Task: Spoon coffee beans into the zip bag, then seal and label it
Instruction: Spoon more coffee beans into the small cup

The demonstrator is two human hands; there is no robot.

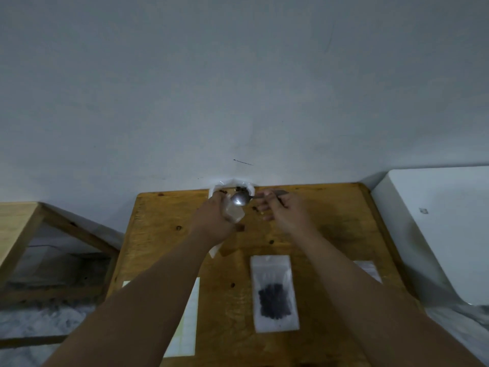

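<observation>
Against the pale wall a wooden bench (330,221) carries a white sack (246,186) of coffee beans (239,188) at its far edge. Just in front of it the left hand (211,218) has its grip curled round a small clear zip bag (234,214), held up close to the sack, I judge to keep each carry short. The right hand (283,210) pinches the spoon (239,199) by its handle, bowl over the bag's top (loaded or not, I cannot tell), while a filled bag (275,290) lies flat nearer the person.
</observation>
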